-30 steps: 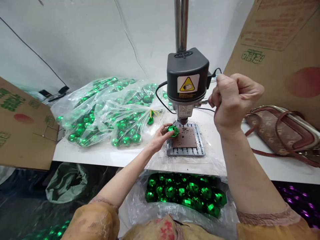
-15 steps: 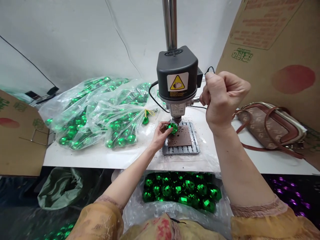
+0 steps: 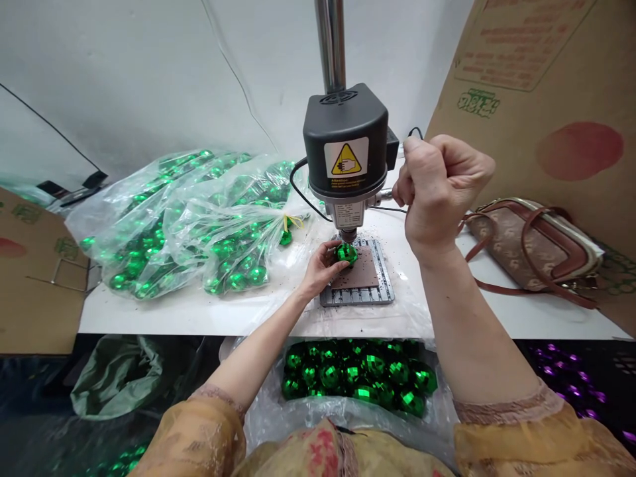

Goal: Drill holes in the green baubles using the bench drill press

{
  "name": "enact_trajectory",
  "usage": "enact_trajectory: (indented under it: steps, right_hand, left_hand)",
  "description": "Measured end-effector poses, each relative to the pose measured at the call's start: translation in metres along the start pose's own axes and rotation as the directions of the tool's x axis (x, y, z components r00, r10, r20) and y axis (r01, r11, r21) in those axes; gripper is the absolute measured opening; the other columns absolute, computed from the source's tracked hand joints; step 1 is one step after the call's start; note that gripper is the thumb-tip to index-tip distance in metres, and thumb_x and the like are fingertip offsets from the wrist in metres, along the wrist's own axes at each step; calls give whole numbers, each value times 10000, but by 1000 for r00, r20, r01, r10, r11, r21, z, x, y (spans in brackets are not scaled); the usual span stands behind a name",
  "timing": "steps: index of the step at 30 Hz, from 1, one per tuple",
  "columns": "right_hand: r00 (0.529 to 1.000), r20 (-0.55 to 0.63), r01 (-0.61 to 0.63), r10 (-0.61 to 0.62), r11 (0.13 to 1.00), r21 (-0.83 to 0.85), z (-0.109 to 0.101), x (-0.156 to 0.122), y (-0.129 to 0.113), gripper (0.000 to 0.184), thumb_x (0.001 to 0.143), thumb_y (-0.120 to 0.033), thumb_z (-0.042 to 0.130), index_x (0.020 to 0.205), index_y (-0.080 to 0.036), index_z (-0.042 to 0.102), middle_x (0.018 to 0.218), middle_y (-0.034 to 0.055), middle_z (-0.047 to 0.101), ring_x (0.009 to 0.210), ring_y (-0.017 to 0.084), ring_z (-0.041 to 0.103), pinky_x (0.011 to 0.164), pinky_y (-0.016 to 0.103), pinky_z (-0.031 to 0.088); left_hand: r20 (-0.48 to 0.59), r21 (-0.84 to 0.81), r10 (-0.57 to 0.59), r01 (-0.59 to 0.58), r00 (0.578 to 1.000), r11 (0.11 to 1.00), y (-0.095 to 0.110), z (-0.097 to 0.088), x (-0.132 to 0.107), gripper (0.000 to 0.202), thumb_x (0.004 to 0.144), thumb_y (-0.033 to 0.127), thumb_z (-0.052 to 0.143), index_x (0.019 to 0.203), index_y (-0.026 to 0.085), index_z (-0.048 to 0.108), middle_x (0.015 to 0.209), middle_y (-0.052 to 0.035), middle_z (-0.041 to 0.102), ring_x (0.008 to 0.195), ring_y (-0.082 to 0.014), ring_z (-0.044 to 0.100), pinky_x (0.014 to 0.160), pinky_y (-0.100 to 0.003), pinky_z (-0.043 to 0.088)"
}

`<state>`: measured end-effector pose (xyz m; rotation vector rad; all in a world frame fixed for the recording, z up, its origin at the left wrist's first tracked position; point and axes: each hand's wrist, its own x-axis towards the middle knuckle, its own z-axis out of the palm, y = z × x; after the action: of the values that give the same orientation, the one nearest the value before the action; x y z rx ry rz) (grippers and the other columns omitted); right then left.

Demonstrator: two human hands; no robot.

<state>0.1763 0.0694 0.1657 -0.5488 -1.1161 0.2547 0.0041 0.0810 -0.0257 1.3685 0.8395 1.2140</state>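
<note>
Between the thumb and fingers of my left hand [image 3: 320, 268] is a shiny green faceted ball [image 3: 346, 254]. It sits right below the chuck of a black drill press [image 3: 345, 142], over a brown board [image 3: 365, 268] on the slotted grey base [image 3: 382, 291]. Dark shavings are scattered around it. My right hand [image 3: 437, 192] is closed in a fist at the right of the drill head, wrapped round the end of its feed lever [image 3: 385, 195]; the grip itself is hidden by my fingers. Whether a drill bit touches the ball I cannot tell.
Clear plastic bags of green balls [image 3: 189, 225] lie left on the white table [image 3: 163, 315]. More green balls [image 3: 362, 374] rest in a plastic-lined container at my lap. A handbag [image 3: 536, 245] and a large cardboard box [image 3: 527, 86] stand right. Purple balls [image 3: 571, 374] show below right.
My left hand has brought the green ball slightly right, under the chuck, and its fingers have shifted round it. My right hand stays on the lever. The whole view has shifted a little.
</note>
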Motion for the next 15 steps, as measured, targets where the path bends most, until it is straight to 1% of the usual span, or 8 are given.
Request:
enact_trajectory:
  steps: [4,8,12,15]
  right_hand:
    - [1000,-2,-23,23,999,49,-1,-1,0,565,896,-345,663,502,-202,284,473,-57,246,392,28,245,422,254,212]
    - [1000,6,-9,8,998,61,-2,0,-1,558,905,-333,651,513,-202,277,486,-54,239,398,28,251,425,254,217]
    - [1000,12,-17,17,999,45,-2,0,-1,571,907,-365,647,516,-205,263,485,-52,232,403,27,250,422,251,214]
    - [999,13,-32,32,999,42,-2,0,0,586,896,-410,657,517,-210,257,485,-51,233,407,31,242,421,258,216]
  left_hand:
    - [56,53,52,-55,997,997,-7,1,0,646,713,458,887,1208,178,583,1135,-99,708,1077,-232,681,1009,-408,514]
    - [84,74,107,-113,991,991,-12,3,-1,601,751,440,864,1214,184,579,1173,-99,681,1120,-231,655,1018,-395,498]
    - [75,101,117,-124,990,987,-11,6,-3,584,768,421,855,1218,192,561,1156,-84,673,1120,-228,644,1030,-397,483]
    - [50,111,104,-109,993,988,-10,8,-3,526,800,417,830,1193,191,563,1150,-82,672,1112,-222,642,1036,-400,478]
